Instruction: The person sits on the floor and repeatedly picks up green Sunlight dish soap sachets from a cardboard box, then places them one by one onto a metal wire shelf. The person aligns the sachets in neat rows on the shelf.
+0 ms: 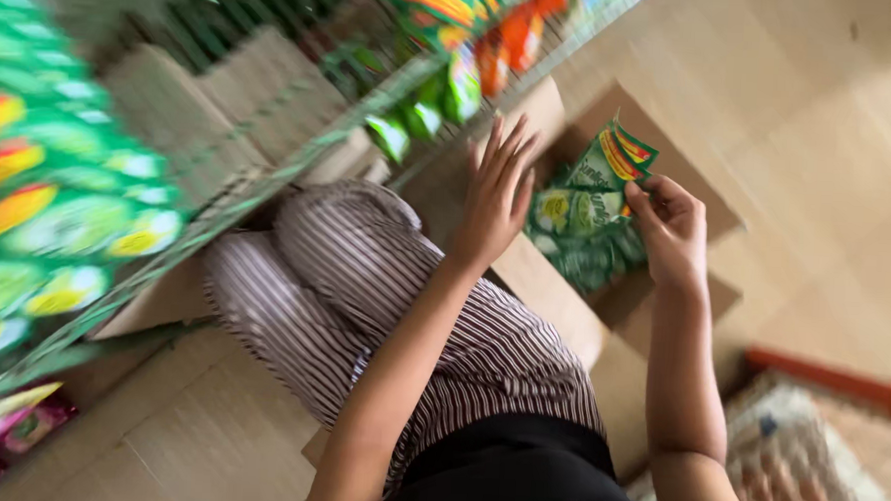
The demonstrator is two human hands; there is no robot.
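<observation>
Right hand [670, 230] pinches green sachets [610, 163] over open carton [573, 306] — left hand [495, 198] spread flat, empty.

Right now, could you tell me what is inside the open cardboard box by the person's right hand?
Green sachets fill the cardboard box; the right hand holds several above it. Anything beneath the top layer is covered.

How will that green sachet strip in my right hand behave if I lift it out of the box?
The green sachet strip probably flops, since it already bends above the right hand. It looks thin, so likely light. Its glossy film may be slippery.
</observation>
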